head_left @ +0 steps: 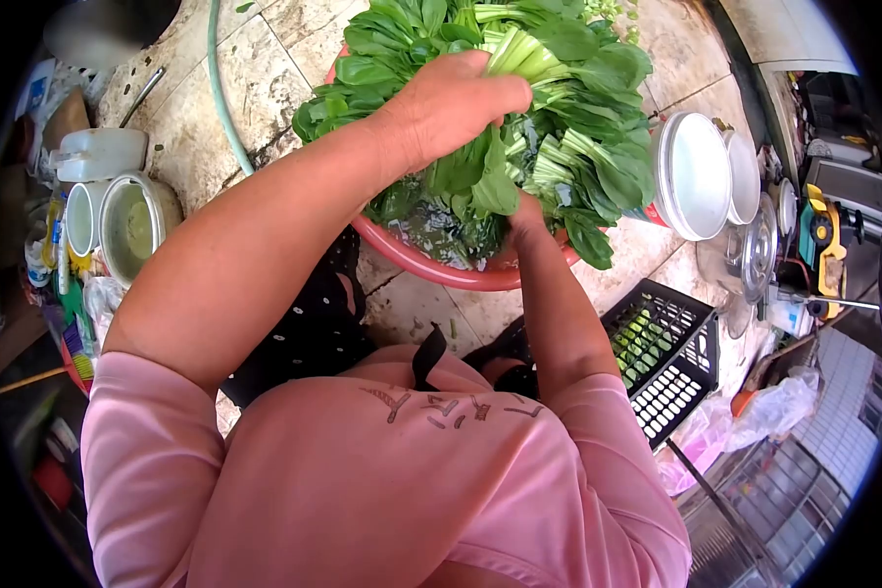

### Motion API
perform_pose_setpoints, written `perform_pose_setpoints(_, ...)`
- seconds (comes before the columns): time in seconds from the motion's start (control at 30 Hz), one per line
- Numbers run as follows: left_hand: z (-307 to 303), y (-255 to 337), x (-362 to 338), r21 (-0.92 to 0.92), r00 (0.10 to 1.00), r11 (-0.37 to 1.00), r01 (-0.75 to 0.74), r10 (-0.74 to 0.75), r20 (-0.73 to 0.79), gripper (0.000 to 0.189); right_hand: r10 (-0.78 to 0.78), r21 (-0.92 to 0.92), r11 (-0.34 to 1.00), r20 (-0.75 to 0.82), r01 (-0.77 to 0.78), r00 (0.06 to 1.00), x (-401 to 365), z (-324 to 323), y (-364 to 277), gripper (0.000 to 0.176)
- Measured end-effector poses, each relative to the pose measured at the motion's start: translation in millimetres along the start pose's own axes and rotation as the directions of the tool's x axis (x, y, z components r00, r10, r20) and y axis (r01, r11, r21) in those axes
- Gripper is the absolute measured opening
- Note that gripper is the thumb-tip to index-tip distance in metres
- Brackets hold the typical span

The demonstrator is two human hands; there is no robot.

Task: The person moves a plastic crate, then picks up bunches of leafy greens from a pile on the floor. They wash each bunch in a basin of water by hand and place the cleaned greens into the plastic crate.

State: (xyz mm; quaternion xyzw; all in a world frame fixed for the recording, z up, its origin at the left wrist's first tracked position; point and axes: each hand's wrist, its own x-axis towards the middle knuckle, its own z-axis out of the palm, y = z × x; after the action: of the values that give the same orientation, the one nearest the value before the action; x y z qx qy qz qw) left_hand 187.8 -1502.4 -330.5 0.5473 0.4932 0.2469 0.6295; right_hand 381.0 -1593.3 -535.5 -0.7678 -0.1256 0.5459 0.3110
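Near: I log red basin [436, 273]; right hand [527, 216] inside near rim, fingers hidden, grip cannot tell. Farther, left hand [465, 106] clasps bunch of greens [497, 184] above water [429, 227]. Judged step: rinsing; next move calls for firm stem hold.

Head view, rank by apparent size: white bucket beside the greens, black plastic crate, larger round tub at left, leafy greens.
1. Leafy greens
2. Black plastic crate
3. White bucket and larger round tub: too alike to rank.
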Motion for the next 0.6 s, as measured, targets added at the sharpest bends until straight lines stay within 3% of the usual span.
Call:
perform_pose_setpoints(0.03,0,-1,-1,0.001,1.000,1.000,0.001,-0.001,-0.001,0.032,0.086,0.022,0.996,0.029,-0.087,0.996,-2,-3,-3,0.028)
perform_pose_setpoints(0.07,1,-4,-2,0.008,0.999,0.999,-0.034,0.034,-0.002,0.034,0.082,0.225,0.969,0.099,-0.103,0.992,31,-8,20,0.022)
perform_pose_setpoints(0.13,1,-4,-4,0.016,0.998,0.998,-0.067,0.068,-0.002,0.037,0.105,0.244,0.962,0.092,-0.125,0.990,39,-3,30,0.024)
perform_pose_setpoints(0.23,-2,1,-5,0.150,0.996,0.988,0.032,-0.044,0.076,0.040,0.142,0.200,0.965,0.153,-0.171,0.978,38,-2,33,0.033)
perform_pose_setpoints(0.3,-1,-4,-5,0.243,0.993,0.970,0.002,-0.031,0.114,0.042,0.095,0.309,0.928,0.343,-0.207,0.935,22,-5,21,0.035)
perform_pose_setpoints(0.37,-1,-7,-5,0.305,0.991,0.952,0.001,-0.042,0.126,0.043,0.070,0.304,0.935,0.346,-0.182,0.936,0,-16,13,0.038)
perform_pose_setpoints(0.43,1,-7,-7,0.367,0.989,0.930,-0.004,-0.050,0.137,0.043,0.031,0.325,0.937,0.287,-0.128,0.957,-6,-23,11,0.028)
perform_pose_setpoints(0.47,1,-7,-8,0.395,0.986,0.919,0.002,-0.067,0.152,0.041,-0.020,0.304,0.950,0.294,-0.074,0.956,-18,-24,8,0.040)
perform_pose_setpoints(0.5,1,-6,-8,0.425,0.983,0.905,0.008,-0.086,0.164,0.040,-0.024,0.305,0.950,0.293,-0.070,0.956,-30,-26,3,0.040)
perform_pose_setpoints(0.57,5,-14,-6,0.452,0.979,0.892,0.019,-0.110,0.175,0.041,-0.177,0.438,0.898,0.443,-0.040,0.879,-53,-29,-8,0.036)
perform_pose_setpoints(0.6,8,-16,-6,0.477,0.973,0.878,0.033,-0.137,0.184,0.043,-0.179,0.439,0.898,0.441,-0.037,0.879,-61,-28,-14,0.036)
